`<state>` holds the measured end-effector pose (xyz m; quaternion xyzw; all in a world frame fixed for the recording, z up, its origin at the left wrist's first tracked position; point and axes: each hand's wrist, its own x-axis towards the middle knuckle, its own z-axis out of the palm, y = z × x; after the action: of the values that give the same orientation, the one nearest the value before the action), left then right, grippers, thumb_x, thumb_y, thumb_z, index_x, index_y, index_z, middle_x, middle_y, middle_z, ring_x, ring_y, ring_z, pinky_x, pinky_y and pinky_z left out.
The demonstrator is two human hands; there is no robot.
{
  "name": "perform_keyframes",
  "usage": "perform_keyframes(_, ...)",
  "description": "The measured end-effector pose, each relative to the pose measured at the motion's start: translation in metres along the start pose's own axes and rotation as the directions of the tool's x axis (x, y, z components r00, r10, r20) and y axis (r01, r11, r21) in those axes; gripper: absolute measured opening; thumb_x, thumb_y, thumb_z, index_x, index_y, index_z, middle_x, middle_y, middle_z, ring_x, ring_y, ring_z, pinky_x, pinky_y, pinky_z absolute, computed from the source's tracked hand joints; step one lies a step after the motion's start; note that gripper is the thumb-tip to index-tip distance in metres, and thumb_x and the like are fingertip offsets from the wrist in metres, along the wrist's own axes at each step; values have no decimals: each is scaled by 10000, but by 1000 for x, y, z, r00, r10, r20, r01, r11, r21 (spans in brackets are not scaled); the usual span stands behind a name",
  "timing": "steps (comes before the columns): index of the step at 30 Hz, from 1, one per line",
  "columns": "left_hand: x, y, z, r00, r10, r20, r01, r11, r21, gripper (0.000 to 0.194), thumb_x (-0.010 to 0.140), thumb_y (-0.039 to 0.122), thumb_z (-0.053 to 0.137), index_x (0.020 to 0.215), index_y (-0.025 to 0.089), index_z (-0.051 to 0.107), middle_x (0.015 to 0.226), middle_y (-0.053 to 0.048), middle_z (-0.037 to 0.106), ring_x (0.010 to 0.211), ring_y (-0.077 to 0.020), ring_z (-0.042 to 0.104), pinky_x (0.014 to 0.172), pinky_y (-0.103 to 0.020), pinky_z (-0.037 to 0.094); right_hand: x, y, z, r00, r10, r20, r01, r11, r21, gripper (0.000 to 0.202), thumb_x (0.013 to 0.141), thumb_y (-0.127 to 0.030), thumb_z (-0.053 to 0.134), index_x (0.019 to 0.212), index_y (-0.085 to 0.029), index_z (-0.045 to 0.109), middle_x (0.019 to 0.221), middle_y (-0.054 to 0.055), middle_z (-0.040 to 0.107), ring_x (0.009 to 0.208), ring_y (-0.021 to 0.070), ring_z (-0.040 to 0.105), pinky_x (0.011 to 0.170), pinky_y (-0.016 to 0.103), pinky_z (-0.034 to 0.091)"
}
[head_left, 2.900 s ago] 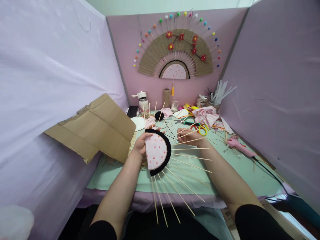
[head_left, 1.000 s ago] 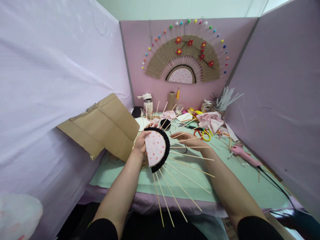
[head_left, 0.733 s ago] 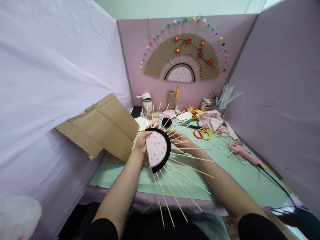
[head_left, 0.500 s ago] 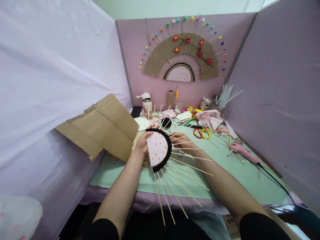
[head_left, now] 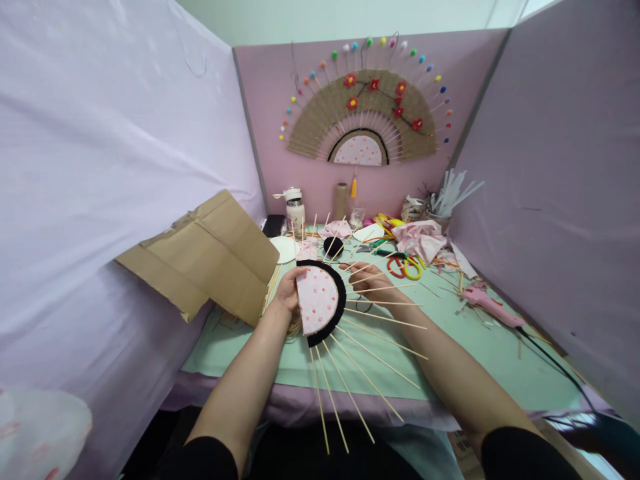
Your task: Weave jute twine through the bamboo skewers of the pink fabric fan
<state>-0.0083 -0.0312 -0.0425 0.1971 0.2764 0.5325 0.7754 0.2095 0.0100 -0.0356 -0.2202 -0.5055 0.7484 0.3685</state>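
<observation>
Half-round fan frame (head_left: 319, 301) is held above the green table (head_left: 480, 360), straight edge clamped in the left hand (head_left: 289, 290). Right hand (head_left: 366, 277) is crossed by bamboo sticks (head_left: 367, 378); fingers nearly closed, grip on black cord (head_left: 365, 311) can't be confirmed.

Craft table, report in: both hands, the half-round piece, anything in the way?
Left hand holds half-round piece by straight edge. Thin sticks fan from black rim. Some cross before right hand; its grip unclear.
</observation>
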Motion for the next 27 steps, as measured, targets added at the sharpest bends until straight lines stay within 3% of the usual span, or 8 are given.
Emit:
perform_keyframes(6,0,-4,-8,995,-102,-6,102,993,63,184,725,115,515,809,55,667,774,-141,723,711,-243,692,812,-363,494,-3,-5,2,1000,-10,-3,10,1000,15,314,615,-243,729,896,-142,632,496,-112,237,410,17,133,385,181,87)
perform_keyframes(18,-2,3,-13,998,-69,10,69,997,19,235,744,170,495,842,46,668,775,-143,722,747,-254,692,794,-361,498,-1,2,5,997,-27,-74,20,995,-96,231,595,-255,721,782,-136,658,443,-110,269,388,22,161,386,203,82)
perform_keyframes(24,-5,1,-7,996,-3,91,1,1000,17,330,728,168,481,978,37,651,830,-144,722,795,-265,688,814,-380,489,-4,6,4,998,55,-32,-61,975,-216,236,584,-248,731,782,-128,691,530,-37,498,409,26,252,396,203,142)
perform_keyframes(27,-5,1,-9,992,-4,125,4,1000,3,326,725,167,479,962,28,654,828,-150,721,785,-265,688,813,-381,489,-3,7,4,998,62,-17,-64,973,-220,251,580,-249,732,795,-127,692,566,-23,538,414,25,253,403,205,147)
